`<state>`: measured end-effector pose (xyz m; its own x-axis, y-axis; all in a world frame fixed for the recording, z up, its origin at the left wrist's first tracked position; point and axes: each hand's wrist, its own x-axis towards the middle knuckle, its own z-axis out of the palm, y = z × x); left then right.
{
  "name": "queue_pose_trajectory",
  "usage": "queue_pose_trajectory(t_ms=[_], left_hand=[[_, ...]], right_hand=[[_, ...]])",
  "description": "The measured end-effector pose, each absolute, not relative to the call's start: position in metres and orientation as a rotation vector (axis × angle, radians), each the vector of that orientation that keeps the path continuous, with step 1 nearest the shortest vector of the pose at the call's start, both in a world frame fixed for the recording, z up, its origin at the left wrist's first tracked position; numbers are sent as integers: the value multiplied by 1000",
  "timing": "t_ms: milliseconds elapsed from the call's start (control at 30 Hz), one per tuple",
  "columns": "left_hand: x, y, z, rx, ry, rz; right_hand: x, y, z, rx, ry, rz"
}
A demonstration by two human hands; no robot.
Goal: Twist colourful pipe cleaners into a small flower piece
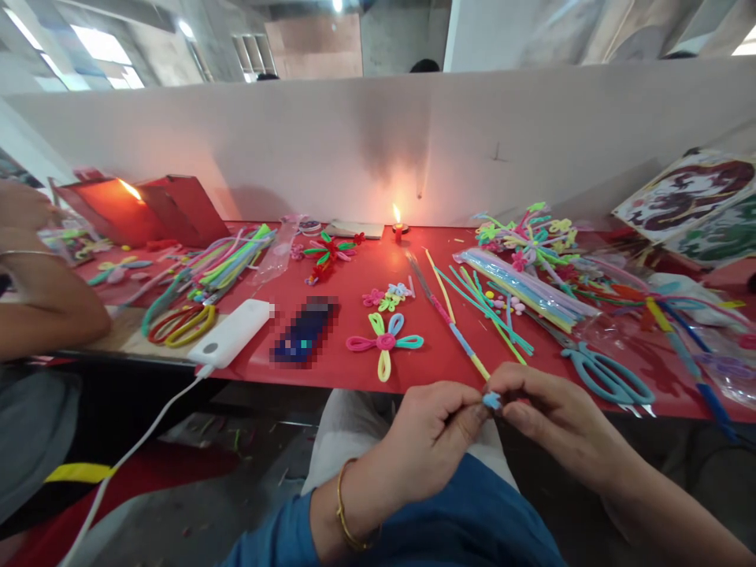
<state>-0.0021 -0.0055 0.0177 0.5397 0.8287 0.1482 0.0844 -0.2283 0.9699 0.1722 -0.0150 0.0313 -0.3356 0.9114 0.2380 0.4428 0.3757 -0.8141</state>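
My left hand (pixel 428 441) and my right hand (pixel 546 413) meet below the front edge of the red table (pixel 425 358), over my lap. Both pinch a small light-blue pipe-cleaner piece (pixel 491 401) between their fingertips. A gold bangle circles my left wrist. On the table just beyond lies a finished pipe-cleaner flower (pixel 384 343) in pink, yellow and blue. A long multicoloured pipe-cleaner stem (pixel 452 323) runs towards my hands.
A lit candle (pixel 398 224) stands at the back. Blue scissors (pixel 608 376) lie right, near bundles of pipe cleaners (pixel 523 285). A white power bank (pixel 231 332) with a cable and a dark phone (pixel 305 331) sit left. Another person's arm (pixel 41 291) rests at the far left.
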Motion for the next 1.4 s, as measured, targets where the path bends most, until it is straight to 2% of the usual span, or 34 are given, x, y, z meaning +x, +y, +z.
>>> queue_pose_trajectory(t_ms=[100, 233, 367, 500, 600, 800, 967, 1033, 1200, 1400], left_hand=[[-4, -5, 19, 1906, 793, 842], [-6, -3, 19, 1817, 768, 788], [-4, -3, 16, 1309, 638, 687], [2, -7, 5, 671, 278, 474], [6, -9, -2, 475, 139, 375], [4, -4, -3, 555, 302, 570], [2, -3, -4, 600, 324, 553], [2, -3, -4, 593, 304, 520], [2, -3, -6, 629, 237, 457], [-7, 4, -16, 931, 654, 630]], right_hand=[[169, -16, 39, -1234, -2019, 770], [171, -13, 42, -1182, -2148, 654], [176, -12, 44, -903, -2286, 262], [181, -11, 48, -622, -2407, -92], [184, -6, 46, -553, -2452, -70], [190, 0, 33, -856, -2275, 118], [182, -4, 44, -757, -2378, 325], [180, -5, 47, -737, -2434, 263], [191, -1, 43, -751, -2468, -138], [218, 9, 46, -1047, -2247, -347]])
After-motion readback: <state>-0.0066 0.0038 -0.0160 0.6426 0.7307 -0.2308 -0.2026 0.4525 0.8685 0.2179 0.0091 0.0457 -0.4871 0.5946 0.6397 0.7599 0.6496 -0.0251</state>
